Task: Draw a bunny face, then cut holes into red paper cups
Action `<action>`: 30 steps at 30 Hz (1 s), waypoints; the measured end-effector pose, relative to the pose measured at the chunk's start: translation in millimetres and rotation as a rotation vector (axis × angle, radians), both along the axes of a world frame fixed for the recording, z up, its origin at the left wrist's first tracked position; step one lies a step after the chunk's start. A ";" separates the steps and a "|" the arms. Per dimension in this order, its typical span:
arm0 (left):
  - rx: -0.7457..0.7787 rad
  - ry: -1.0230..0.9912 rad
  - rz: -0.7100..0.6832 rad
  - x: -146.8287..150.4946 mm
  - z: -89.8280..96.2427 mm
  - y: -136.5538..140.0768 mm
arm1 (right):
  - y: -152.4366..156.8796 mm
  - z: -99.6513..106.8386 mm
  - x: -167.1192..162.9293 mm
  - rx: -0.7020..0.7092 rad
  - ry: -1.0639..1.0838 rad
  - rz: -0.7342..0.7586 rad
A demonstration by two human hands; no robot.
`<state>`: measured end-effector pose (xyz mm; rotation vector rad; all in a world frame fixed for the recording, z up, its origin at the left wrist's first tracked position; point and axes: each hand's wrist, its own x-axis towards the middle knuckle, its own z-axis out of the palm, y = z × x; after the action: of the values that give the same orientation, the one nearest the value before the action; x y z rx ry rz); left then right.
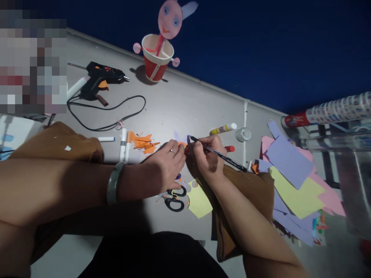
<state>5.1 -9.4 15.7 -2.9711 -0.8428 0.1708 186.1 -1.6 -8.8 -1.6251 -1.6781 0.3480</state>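
My right hand point(210, 154) grips a slim black pen point(228, 157), its tip over a small light purple paper piece point(185, 137) in the middle of the table. Beside it, my left hand point(168, 166) lies palm down with the fingers stretched forward, pressing at the near edge of that piece; the fingers hide most of it. A bit of orange shows between the hands. A red-ended stick point(230, 148) pokes out behind my right hand. Just below my left hand are black-handled scissors point(174, 204) and a yellow paper scrap point(199, 200) with cutouts.
A black glue gun point(100, 75) with a looping cord lies far left. A red paper cup figure point(156, 67) with a pink face stands at the back. Markers point(123, 144) and orange scraps point(145, 143) lie left, a glue stick point(223, 129) right, coloured paper sheets point(292, 162) and stacked cups point(333, 108) farther right.
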 end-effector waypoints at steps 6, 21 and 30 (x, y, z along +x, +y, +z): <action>0.026 0.005 -0.007 0.6 -0.7 0.3 | 0.3 -0.1 0.2 0.020 -0.002 0.000; -0.020 0.015 0.001 -0.4 2.9 1.0 | -0.6 -0.9 1.4 0.009 -0.002 0.008; 0.014 0.006 -0.003 -0.1 -0.5 -0.2 | -0.9 1.1 0.1 0.029 -0.016 0.000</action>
<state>5.1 -9.6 15.2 -2.9576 -0.8356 0.1736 186.2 -2.5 -7.6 -1.6103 -1.6880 0.3096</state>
